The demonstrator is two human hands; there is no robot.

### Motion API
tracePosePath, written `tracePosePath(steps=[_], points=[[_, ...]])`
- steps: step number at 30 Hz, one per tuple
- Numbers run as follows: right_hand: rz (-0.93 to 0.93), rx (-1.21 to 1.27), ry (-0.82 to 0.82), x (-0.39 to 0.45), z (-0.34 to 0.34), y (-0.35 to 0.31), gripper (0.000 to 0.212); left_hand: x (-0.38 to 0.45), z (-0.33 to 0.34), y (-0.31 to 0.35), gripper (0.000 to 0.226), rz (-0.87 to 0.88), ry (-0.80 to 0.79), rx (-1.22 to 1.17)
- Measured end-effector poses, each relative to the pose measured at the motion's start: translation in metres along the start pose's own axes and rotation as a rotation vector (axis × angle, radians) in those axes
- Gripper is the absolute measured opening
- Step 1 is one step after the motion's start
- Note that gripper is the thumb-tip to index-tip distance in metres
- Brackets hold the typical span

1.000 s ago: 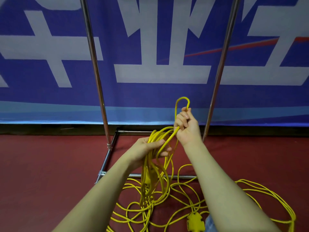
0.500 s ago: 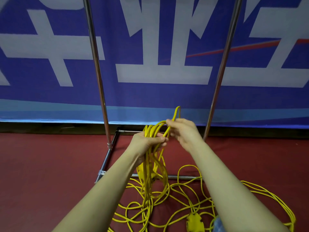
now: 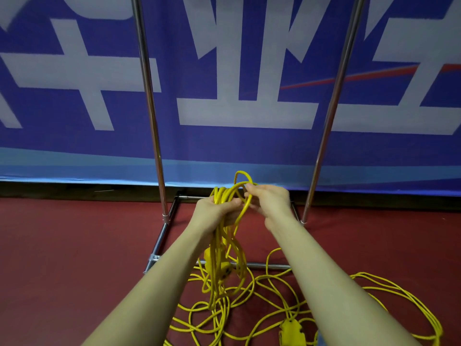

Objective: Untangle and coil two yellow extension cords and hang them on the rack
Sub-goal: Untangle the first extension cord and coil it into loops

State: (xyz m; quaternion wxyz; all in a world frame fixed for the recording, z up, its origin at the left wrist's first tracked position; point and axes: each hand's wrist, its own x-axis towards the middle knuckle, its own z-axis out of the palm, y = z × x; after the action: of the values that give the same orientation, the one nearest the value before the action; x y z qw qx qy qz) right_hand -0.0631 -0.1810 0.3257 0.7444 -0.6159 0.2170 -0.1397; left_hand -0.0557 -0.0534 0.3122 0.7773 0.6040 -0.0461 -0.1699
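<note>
Status: mid-coil on cord 1, nowhere near done.

L hand (image 3: 216, 208) grips the top of a bundle of yellow loops (image 3: 225, 245), fingers wrapped round the strands. R hand (image 3: 268, 201) is right next to it, pinching a fresh loop (image 3: 241, 178) and feeding it onto the bundle. Hands close together, nearly touching, both clamped on cord. The bundle hangs down from L hand in front of the rack (image 3: 149, 108); a yellow plug/socket block (image 3: 225, 269) dangles inside the loops.

Left to do, my read:
- Lots of cord on the floor (image 3: 62, 258) is loose & crossed over itself, spread below and to the R of the arms (image 3: 287, 295). Can't tell which strands belong to which cord, or where cord 1 ends.
- 2nd socket block (image 3: 290, 332) lies on the floor near R forearm, prob. the other cord's end, not sure.
- Nothing hangs on the rack in view. Only its 2 uprights + base frame show; top bar is out of shot.

Est: under half done. Cord 1 partly coiled, cord 2 prob. untouched, both hangs pending. Risk: floor tangle snags as more gets pulled up.
</note>
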Motion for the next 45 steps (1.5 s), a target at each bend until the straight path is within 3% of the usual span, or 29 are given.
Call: tracePosePath(steps=[5, 9, 15, 18, 22, 25, 30, 32, 33, 37, 39, 42, 45], points=[[-0.094, 0.058, 0.229, 0.017, -0.026, 0.007, 0.028, 0.003, -0.013, 0.01, 0.007, 0.024, 0.057, -0.085], [-0.179, -0.338, 0.378, 0.026, -0.043, 0.025, 0.029, 0.005, -0.02, 0.019, 0.015, 0.115, 0.101, -0.131], [-0.027, -0.687, 0.211, 0.038, -0.053, 0.046, 0.025, 0.012, -0.032, 0.026, 0.017, 0.148, 0.151, -0.284], [-0.125, -0.666, 0.175, 0.031, -0.052, 0.046, 0.015, 0.014, -0.036, 0.023, 0.017, 0.126, 0.129, -0.265], [-0.335, -0.543, 0.278, 0.026, -0.051, 0.044, 0.016, 0.013, -0.037, 0.021, 0.017, 0.104, 0.115, -0.223], [-0.392, -0.551, 0.366, 0.025, -0.051, 0.044, 0.017, 0.009, -0.033, 0.024, 0.016, 0.088, 0.105, -0.266], [-0.162, -1.095, 0.306, 0.022, -0.059, 0.047, 0.023, 0.009, -0.033, 0.029, 0.014, 0.138, 0.107, -0.405], [-0.104, -1.159, 0.206, 0.025, -0.058, 0.051, 0.028, 0.009, -0.034, 0.03, 0.015, 0.146, 0.101, -0.435], [-0.1, -1.063, 0.124, 0.027, -0.056, 0.053, 0.031, 0.01, -0.034, 0.03, 0.015, 0.145, 0.102, -0.43], [0.04, -0.231, -0.248, 0.026, -0.05, 0.051, 0.037, 0.01, -0.036, 0.023, 0.014, 0.12, 0.105, -0.33], [0.105, 0.073, -0.418, 0.022, -0.047, 0.038, 0.036, 0.012, -0.038, 0.018, 0.012, 0.117, 0.115, -0.293], [0.129, 0.29, -0.538, 0.02, -0.048, 0.022, 0.036, 0.015, -0.038, 0.016, 0.012, 0.16, 0.145, -0.322], [0.113, 0.211, -0.47, 0.022, -0.054, 0.023, 0.037, 0.016, -0.037, 0.015, 0.009, 0.186, 0.135, -0.346]])
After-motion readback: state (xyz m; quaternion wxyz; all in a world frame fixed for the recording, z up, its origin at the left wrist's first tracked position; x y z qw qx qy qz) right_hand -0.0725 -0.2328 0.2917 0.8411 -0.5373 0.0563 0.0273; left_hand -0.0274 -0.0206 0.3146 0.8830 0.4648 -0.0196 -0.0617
